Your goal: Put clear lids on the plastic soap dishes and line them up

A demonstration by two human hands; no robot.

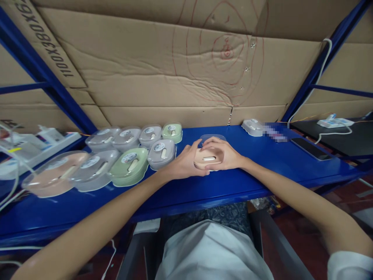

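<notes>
Both of my hands grip one small pink oval case [207, 159] with a white slot in its top, just above the blue shelf [221, 186]. My left hand [186, 162] wraps its left side, my right hand [224, 153] covers its right side and top. A clear lid [212, 137] lies on the shelf right behind the case. To the left stand two rows of similar lidded cases, grey [161, 153], green [130, 165] and pink [55, 175].
A lone white case [253, 127] sits at the back right, with a dark phone [310, 148] beyond it. Power strips lie at far left [43, 144] and far right [335, 122]. A cardboard wall [186, 70] closes the back. Blue frame posts stand at both sides.
</notes>
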